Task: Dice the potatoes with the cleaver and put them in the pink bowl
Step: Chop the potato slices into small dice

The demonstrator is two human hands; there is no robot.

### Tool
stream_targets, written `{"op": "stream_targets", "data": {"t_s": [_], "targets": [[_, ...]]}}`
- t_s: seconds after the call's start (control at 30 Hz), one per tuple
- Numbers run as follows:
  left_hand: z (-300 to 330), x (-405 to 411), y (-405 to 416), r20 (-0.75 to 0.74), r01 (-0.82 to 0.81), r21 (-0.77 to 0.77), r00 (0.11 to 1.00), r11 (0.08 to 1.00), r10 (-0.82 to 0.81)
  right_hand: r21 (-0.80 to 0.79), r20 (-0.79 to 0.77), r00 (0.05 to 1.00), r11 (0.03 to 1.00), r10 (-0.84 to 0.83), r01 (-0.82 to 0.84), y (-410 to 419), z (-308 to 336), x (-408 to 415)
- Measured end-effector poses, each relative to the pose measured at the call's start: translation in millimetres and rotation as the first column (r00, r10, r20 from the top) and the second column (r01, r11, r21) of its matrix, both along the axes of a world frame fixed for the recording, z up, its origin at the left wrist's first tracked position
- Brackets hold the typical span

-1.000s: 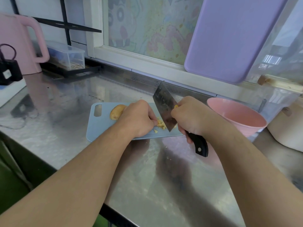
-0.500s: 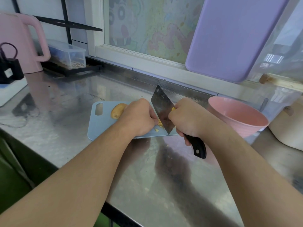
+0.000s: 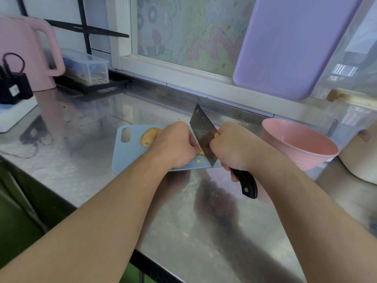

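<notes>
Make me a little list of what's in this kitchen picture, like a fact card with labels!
Left hand: left hand curls over potato pieces on the board
Right hand: right hand grips the cleaver by its black handle
Cleaver: blade tilted, edge down on the board beside the pieces
Whole potato: whole potato lies left of the left hand
Board: blue cutting board on the steel counter
Pink bowl: pink bowl right of the board; no potato visible inside
Behind: purple board leans at the window; pink kettle far left
</notes>
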State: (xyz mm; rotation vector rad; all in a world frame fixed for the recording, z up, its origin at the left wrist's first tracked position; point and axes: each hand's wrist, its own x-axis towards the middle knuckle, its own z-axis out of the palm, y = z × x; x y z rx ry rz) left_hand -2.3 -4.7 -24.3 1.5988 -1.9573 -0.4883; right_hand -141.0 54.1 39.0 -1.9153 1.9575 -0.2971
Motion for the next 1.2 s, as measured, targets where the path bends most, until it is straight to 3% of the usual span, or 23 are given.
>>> {"op": "stream_targets", "data": {"t_s": [0.23,0.77,0.93,1.0,1.1,1.2], "targets": [[-2,0,-2,0.001,-0.005,-0.001,1.000,1.000,0.005,-0.113,-0.061,0.998,0.993,-0.027,0.020,0,-2,4],[1,-1,2,0.028,-0.015,-0.004,0.999,1.000,0.015,-0.059,-0.049,0.999,0.998,-0.018,0.015,3,-4,8],[2,0,4,0.012,-0.011,-0.013,1.000,1.000,0.011,0.088,-0.024,1.000,0.996,0.013,-0.011,2,-2,6],[3,0,4,0.008,0.000,-0.012,1.000,1.000,0.000,0.047,-0.042,0.999,0.999,0.000,0.002,0,-3,6],[3,0,4,-0.012,0.016,0.003,1.000,1.000,-0.016,-0.056,0.008,0.999,0.997,-0.052,0.052,-3,-7,3],[2,0,3,-0.032,0.015,0.014,0.999,1.000,-0.015,-0.020,0.116,0.990,0.997,-0.076,0.079,-3,-7,-3]]}}
